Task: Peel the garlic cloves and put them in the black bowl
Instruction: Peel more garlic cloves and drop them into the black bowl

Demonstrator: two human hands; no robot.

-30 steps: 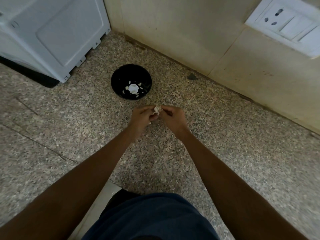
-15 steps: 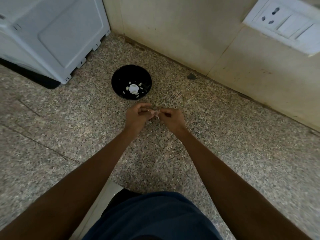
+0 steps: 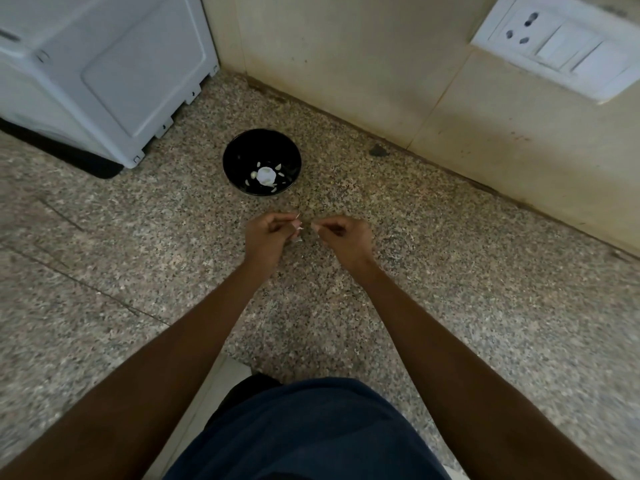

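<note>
arms: two bare forearms come in from the lower corners of the view, with no sleeve showing anywhere along them
wrists: no watch, band or bracelet on either one
left hand [image 3: 268,239]: bare, no glove and no ring that shows; pale nails show at the tips of its fingers [image 3: 297,224]
right hand [image 3: 343,239]: bare as well, no glove, no ring that shows; the nails are too small to make out
clothing: a dark navy-blue garment [image 3: 311,431] fills the bottom middle of the view, plain cloth with soft folds, no print or logo showing
</note>
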